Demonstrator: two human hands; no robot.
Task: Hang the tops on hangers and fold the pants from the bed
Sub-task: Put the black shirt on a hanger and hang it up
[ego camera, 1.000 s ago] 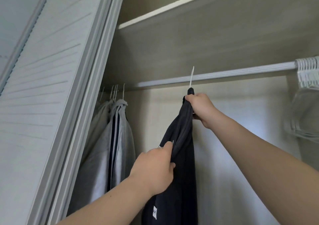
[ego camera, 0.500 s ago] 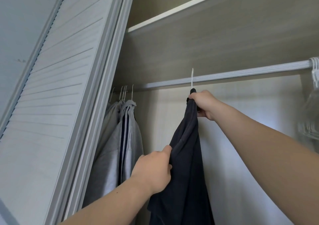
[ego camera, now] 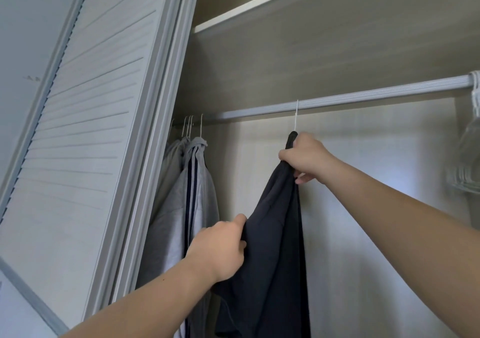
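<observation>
A dark navy top (ego camera: 275, 234) hangs on a white hanger whose hook (ego camera: 296, 115) reaches up to the grey closet rod (ego camera: 363, 99). My right hand (ego camera: 306, 160) grips the top at its neck, just under the hook. Lower down, my left hand (ego camera: 220, 249) holds a fold of the top's left side. Most of the hanger is hidden inside the fabric.
Grey tops with dark stripes (ego camera: 192, 202) hang at the rod's left end. A louvred closet door (ego camera: 85, 130) stands at the left. Several empty white hangers (ego camera: 467, 156) cluster at the far right. A shelf (ego camera: 259, 2) runs above the rod.
The view has shifted, so the closet sits further right in the frame. Both hands keep their hold on the dark top, with the hook staying at the rod.
</observation>
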